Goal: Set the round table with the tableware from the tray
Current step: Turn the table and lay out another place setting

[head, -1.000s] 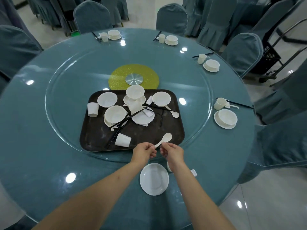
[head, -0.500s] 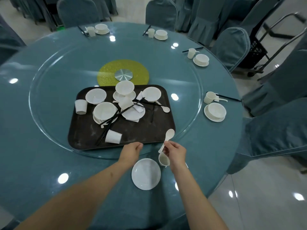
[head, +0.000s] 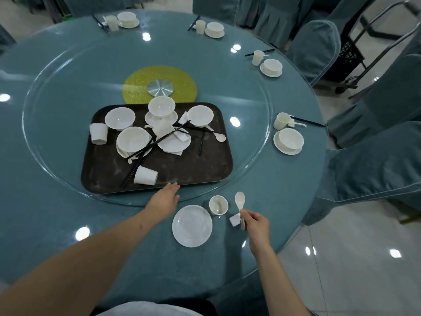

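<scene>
Pinching the handle of a white spoon (head: 239, 200), the right hand (head: 256, 223) holds it bowl-up just right of a cup (head: 218, 204), over a small white rest (head: 235, 219). Plate (head: 192, 225) lies beside the cup. Left hand (head: 165, 199), fingers straight, touches the near rim of the dark tray (head: 205, 169) of tableware on the round table (head: 57, 224).
</scene>
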{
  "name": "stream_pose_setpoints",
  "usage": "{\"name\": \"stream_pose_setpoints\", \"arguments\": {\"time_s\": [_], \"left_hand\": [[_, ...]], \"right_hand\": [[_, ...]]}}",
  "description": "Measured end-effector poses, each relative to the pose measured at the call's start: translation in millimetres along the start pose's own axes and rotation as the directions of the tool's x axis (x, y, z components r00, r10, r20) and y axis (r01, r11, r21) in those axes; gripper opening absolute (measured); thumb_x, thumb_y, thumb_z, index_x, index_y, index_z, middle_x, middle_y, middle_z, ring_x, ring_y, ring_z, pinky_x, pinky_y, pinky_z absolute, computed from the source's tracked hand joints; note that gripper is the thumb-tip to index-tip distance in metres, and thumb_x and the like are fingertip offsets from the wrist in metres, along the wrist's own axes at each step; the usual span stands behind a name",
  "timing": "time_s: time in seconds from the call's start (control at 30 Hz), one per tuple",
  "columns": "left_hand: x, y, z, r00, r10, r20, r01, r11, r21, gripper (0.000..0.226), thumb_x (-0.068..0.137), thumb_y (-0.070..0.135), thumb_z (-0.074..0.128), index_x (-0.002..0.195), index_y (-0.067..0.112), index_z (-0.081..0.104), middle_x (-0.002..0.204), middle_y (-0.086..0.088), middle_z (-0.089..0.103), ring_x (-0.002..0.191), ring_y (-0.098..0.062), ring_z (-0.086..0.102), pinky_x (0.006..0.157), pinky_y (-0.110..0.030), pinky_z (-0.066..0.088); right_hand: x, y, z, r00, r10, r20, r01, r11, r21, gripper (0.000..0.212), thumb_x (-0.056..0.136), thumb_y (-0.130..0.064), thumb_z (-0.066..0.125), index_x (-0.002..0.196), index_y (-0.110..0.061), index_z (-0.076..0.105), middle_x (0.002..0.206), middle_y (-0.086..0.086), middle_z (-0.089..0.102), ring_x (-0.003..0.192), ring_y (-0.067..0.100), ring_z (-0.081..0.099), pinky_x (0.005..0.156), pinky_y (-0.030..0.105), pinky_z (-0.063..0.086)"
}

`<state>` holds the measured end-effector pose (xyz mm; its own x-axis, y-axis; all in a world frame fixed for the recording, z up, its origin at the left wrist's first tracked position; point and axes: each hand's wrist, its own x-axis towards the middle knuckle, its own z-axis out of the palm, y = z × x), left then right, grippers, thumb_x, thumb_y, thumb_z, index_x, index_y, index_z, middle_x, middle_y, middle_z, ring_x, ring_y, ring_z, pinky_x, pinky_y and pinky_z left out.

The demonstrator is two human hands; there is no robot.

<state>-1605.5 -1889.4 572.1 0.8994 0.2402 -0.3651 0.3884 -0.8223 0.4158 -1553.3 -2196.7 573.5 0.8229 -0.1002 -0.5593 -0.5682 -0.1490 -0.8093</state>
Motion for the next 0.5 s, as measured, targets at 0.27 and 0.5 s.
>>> {"name": "stream_pose_setpoints", "arguments": {"time_s": [0.27,0.5], "left_hand": [[1,-1,-1,1.000,0.004,0.025,-0.005,0.999,0.041,0.050,0.103,0.022,0.045,0.151,0.011,0.036,0.161,-0.003,0.027,0.150,-0.019,0.021,0.120,-0.033,0.023],[0,1,-3,1.000,0.004,0.006,-0.004,0.999,0.051,0.050,0.103,0.019,0.042,0.151,0.011,0.035,0.162,-0.002,0.026,0.150,-0.019,0.020,0.120,-0.031,0.020]], "right_hand": [[1,26,-12,0.999,0.034,0.005,-0.033,0.992,-0.122,0.010,0.091,-0.012,0.073,0.088,-0.004,0.076,0.077,0.003,0.069,0.070,0.014,0.055,0.062,0.022,0.045],[11,45,-11,0.999,0.044,-0.019,-0.048,0.970,-0.239,0.015,0.087,-0.020,0.076,0.073,-0.015,0.077,0.063,-0.003,0.066,0.062,0.016,0.052,0.061,0.029,0.044]]}}
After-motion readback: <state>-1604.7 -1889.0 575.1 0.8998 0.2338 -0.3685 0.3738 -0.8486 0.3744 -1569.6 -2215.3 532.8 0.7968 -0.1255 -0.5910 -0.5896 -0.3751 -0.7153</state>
